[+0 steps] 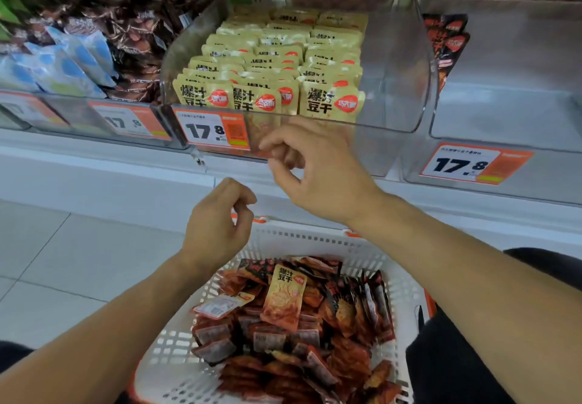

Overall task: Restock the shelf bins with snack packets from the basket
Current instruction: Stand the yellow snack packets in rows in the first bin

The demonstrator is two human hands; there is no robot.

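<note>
While both hands hover empty, fingers loosely curled, nothing is gripped: left hand [220,214] above basket [315,240] far rim, right hand [311,167] at middle bin [393,95] front wall. Red packets [283,325] heaped in basket; yellow packets [277,66] stood in rows, labels forward.

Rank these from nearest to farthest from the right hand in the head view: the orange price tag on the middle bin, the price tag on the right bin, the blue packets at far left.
From the right hand:
1. Middle bin's price tag, just left of the fingers.
2. Right bin's price tag, off to the right.
3. Blue packets, far upper left.
</note>
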